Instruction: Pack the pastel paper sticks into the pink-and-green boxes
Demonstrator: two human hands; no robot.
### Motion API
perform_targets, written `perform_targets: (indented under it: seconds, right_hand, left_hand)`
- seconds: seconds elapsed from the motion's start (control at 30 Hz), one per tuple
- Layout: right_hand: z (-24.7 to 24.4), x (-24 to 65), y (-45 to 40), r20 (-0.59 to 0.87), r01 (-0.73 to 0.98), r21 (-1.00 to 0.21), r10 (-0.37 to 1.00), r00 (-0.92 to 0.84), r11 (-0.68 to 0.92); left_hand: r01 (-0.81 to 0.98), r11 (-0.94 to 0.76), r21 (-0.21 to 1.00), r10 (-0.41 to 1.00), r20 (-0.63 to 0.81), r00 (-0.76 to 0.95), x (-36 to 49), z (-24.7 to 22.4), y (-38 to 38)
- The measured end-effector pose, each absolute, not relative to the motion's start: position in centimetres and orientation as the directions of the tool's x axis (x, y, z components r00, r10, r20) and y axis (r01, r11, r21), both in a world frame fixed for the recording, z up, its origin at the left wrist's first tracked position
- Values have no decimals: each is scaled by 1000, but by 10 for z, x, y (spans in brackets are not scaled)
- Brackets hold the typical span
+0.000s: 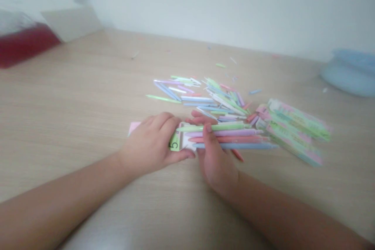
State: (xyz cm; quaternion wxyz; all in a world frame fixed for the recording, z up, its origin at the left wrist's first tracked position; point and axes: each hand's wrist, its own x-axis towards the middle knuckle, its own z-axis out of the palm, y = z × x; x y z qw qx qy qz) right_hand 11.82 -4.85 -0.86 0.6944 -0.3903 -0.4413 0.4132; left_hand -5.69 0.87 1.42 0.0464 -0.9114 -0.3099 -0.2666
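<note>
My left hand (155, 140) is closed around a small pen box (175, 141), green and white with a "5" on it; a pink end sticks out behind the hand. In my right hand (215, 160) lies a row of pastel pens (231, 133), green, purple, red and blue, with the thumb across them. Their tips point left at the box's open end, and the green tip overlaps it. Whether any tip is inside the box I cannot tell. Beyond my hands spreads a loose pile of pen parts (222, 99) in the same colours.
Two pastel pen boxes (295, 140) lie right of the pile. A light blue rounded object (350, 72) stands at the far right. At the back left are a dark red object (27, 45) and a pale sheet or flap (73, 23). Small bits dot the wooden table (96, 97).
</note>
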Motion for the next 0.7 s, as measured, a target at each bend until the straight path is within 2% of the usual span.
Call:
perform_targets:
  seconds: [0.27,0.53,0.7]
  right_hand:
    - [-7,119,-52,274,-285,-889,914,299,360]
    - [-8,119,-51,243,-250,-906,904,351,340]
    - [-7,117,-54,182,-276,-924,940,290,264]
  left_hand:
    - [620,-781,71,558,526,642,-58,14,8]
    - [618,-782,80,562,519,644,-56,14,10]
    - [581,-811,67,525,522,672,-55,14,9]
